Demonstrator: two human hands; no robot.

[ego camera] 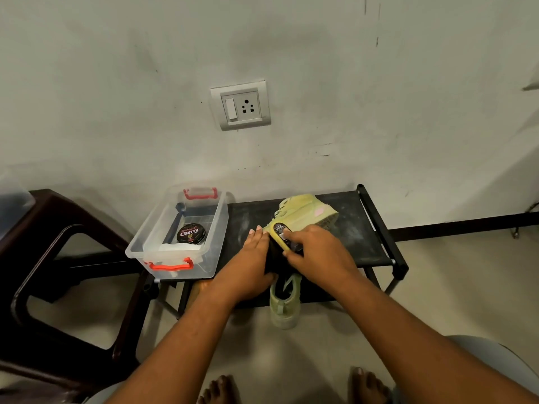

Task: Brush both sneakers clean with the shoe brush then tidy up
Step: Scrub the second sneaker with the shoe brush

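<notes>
Head view: the right hand [318, 252] has its fingers [291, 233] curled round a yellow-backed shoe brush [280, 232], whose dark bristles sit against a pale green sneaker [284, 310]. That sneaker hangs partly over the front edge of the black counter [358, 228]. The left hand [250, 263] lies on the sneaker's left side with straight fingers, steadying it. Just behind the hands, a second sneaker [303, 212] lies on its side on the counter, near the wall. On the counter's left end stands a clear plastic box [157, 231] with red handles, holding a round polish tin [191, 234] and a white cloth [178, 247]. A dark chair [58, 217] stands to the left.
</notes>
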